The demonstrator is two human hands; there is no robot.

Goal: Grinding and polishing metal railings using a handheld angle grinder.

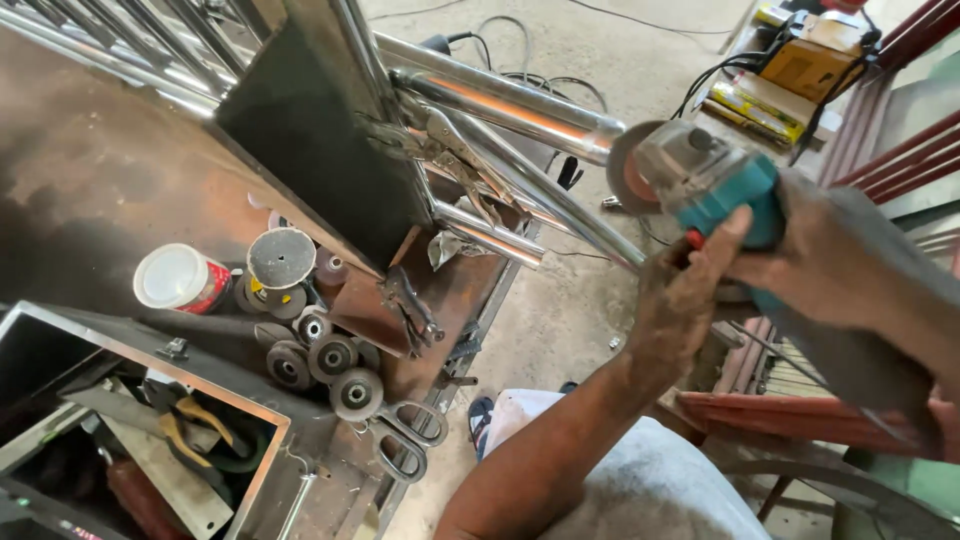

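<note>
Gripping the teal grinder (715, 190) with both hands — left hand (680, 290) clenched round the front of the body with the thumb up beside the guard, right hand (830, 260) wrapped round the rear, mostly hidden under a grey sleeve. Held in the air to the right of the workbench (90, 180), disc (628, 168) facing the end of the shiny steel pipes (520, 105), close to them but seemingly not touching. Best done, by the look of it, with both hands kept firm, wrists straight, disc brought lightly against the pipe end, cord kept behind and away from the wheel; locking pliers (440, 150) already clamp the pipes to the dark plate (310, 120), so little need to steady the work by hand. On the bench — a white-lidded red tub (180, 278), lid on, contents unseen; beside it a round disc on a short can (281, 258). Lower left, an open metal box (150, 420) holding yellow-handled pliers (190, 425), flat metal strips and darker tools too crowded to tell. Loose grinding wheels (330, 358) and scissors (405, 440) lie just beside the box rim.
</note>
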